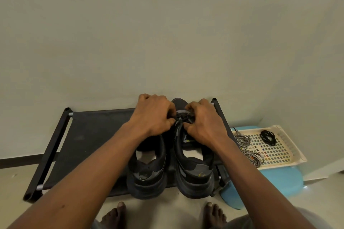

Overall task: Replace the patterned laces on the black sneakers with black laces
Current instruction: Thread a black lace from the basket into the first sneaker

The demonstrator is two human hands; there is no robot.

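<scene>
On low black rack, right sneaker and left sneaker sit heels toward person, steadied for lacing. Left hand and right hand meet over right sneaker's tongue. Fingers curled tight, each apparently pinching black lace; knotting or threading, hard to tell. Patterned laces lie discarded in basket beside spare black lace, probably kept within reach for left sneaker.

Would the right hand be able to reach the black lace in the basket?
Probably yes. The black lace lies uncovered in the open basket beside the right hand, though its fingers pinch the sneaker's lace.
</scene>
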